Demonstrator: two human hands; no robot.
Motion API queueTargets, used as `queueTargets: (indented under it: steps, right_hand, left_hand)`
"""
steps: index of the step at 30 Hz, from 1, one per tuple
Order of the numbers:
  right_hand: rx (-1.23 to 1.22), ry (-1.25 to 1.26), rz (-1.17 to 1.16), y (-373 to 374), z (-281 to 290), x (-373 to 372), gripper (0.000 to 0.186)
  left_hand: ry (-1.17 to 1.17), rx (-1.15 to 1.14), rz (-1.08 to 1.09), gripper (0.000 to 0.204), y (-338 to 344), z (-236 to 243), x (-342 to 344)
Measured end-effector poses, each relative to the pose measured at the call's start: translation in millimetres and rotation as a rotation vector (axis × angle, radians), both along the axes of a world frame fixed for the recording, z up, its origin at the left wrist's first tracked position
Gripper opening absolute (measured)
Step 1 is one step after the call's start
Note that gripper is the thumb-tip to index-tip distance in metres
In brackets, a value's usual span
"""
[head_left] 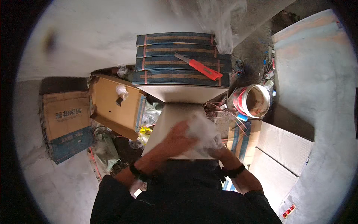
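A pale flat tile (161, 128) lies right in front of my body, under both hands. Crumpled clear plastic film (205, 132) is bunched over its right half. My left hand (181, 136) is above the tile, its blurred fingers at the film's left edge; their grip is unclear. At the film's lower right, my right hand (220, 153) appears closed on it, its fingertips partly covered. Beyond the tile, a red utility knife (204, 69) with its blade out rests on a stack of dark blue tile boxes (175, 77).
An opened cardboard box (112, 104) lies to the left, beside a closed carton (67, 123). A bucket (257, 100) with a dirty inside stands at right. White textured tiles (283, 149) lean near the right wall. Plastic scraps and cords litter the floor.
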State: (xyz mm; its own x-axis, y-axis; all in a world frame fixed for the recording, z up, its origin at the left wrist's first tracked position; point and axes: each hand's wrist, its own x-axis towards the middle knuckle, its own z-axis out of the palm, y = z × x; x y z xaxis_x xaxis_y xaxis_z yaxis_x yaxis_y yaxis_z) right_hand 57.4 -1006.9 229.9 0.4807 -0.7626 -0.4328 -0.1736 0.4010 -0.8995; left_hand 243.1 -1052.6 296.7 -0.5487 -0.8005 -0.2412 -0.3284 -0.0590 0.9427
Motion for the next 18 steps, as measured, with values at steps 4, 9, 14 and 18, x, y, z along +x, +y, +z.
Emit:
queueTargets:
  steps: [4,9,14,18]
  right_hand:
    - [0.059,0.043,-0.041,54,-12,-20,0.025]
    - [-0.95,0.436,-0.018,-15,59,-3,0.04]
    - [-0.756,0.477,0.02,1,53,-3,0.057]
    - [-0.545,0.41,-0.233,3,70,1,0.047]
  left_hand:
    - [0.036,0.165,0.13,0.04,-10,-18,25]
    - [0.584,0.804,0.167,0.053,39,-34,-1]
    - [0.196,0.622,0.121,0.045,24,-61,3]
    - [0.454,0.698,0.393,0.031,-1,-37,13]
